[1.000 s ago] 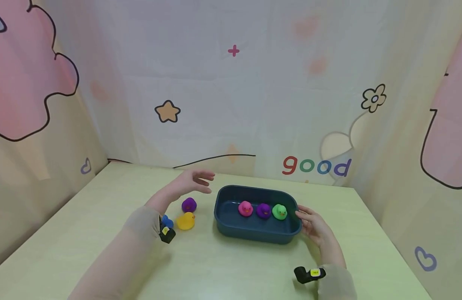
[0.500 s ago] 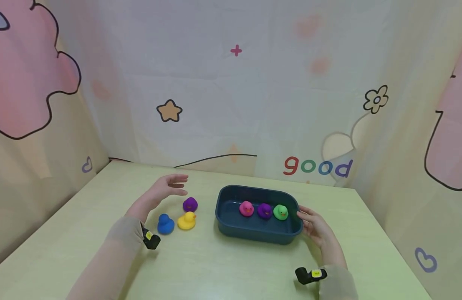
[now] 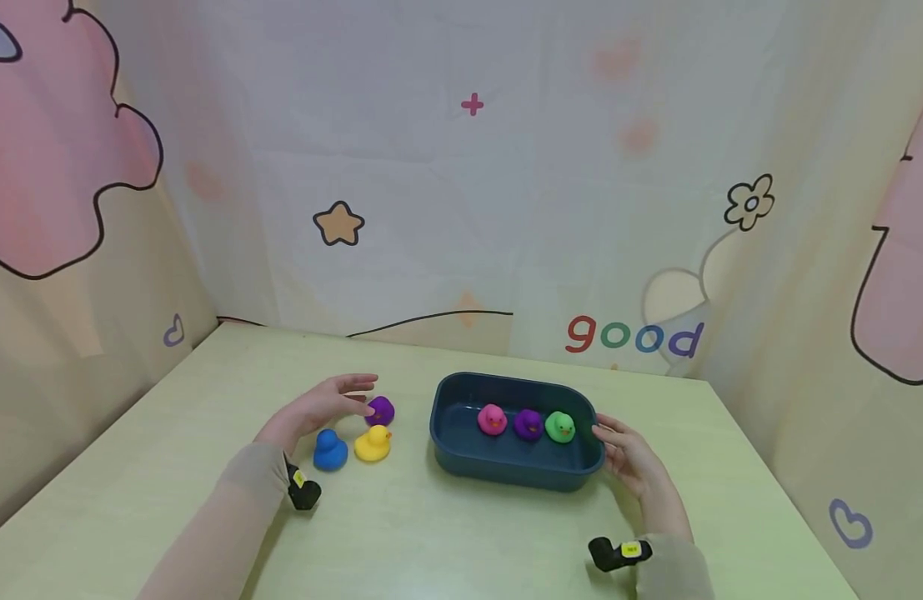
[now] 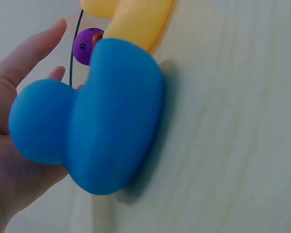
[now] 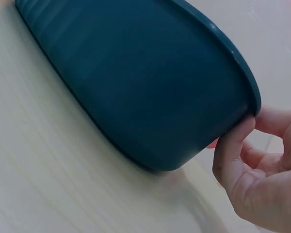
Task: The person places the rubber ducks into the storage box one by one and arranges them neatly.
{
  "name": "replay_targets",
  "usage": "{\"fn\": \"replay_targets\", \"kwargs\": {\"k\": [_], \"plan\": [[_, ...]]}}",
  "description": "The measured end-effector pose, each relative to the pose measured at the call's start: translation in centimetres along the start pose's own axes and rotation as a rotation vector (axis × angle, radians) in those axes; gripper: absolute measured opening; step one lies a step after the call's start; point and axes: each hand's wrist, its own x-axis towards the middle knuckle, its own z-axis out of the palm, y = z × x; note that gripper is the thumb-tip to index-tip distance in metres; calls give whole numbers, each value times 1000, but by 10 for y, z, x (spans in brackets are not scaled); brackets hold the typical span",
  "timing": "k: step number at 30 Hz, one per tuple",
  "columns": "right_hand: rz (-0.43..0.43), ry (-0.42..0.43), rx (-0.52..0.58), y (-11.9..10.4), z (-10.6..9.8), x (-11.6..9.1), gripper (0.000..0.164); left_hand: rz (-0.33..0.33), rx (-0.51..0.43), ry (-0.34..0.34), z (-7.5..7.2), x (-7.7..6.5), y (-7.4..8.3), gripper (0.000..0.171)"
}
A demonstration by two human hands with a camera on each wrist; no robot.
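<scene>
My left hand (image 3: 329, 404) reaches over the table beside a purple rubber duck (image 3: 380, 411), its thumb overlapping the duck's edge in the head view. In the left wrist view the fingers are spread and hold nothing. A blue duck (image 4: 119, 116) stands nearest that wrist, in front of the palm; a yellow duck (image 3: 373, 444) sits beside it. My right hand (image 3: 635, 457) touches the right end of a dark teal bin (image 3: 506, 472), fingertips at its rim. Inside the bin are a pink duck (image 3: 492, 420), another purple duck (image 3: 529, 425) and a green duck (image 3: 560, 427).
The pale wooden table (image 3: 431, 550) meets a printed cloth backdrop (image 3: 446, 208) at the back and both sides. The bin stands right of the loose ducks, with a strip of table between them.
My left hand has drawn back leftward from near the bin, then lowered beside the purple duck. The blue duck has come into fuller view. My right hand and the bin have stayed put.
</scene>
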Motion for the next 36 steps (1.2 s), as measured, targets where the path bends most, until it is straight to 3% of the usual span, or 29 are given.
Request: {"fn": "replay_targets", "kwargs": {"k": [12,21,36], "plan": [[-7,-1,13,-2,2,-1,60,7,54,-74,1,4,-12,68],[-2,1,5,-1,3,-3,61,-66,94,-30,8,5,-8,61],[-6,13,14,-3,4,-4,55,-99,204,72,13,10,-4,51]]}}
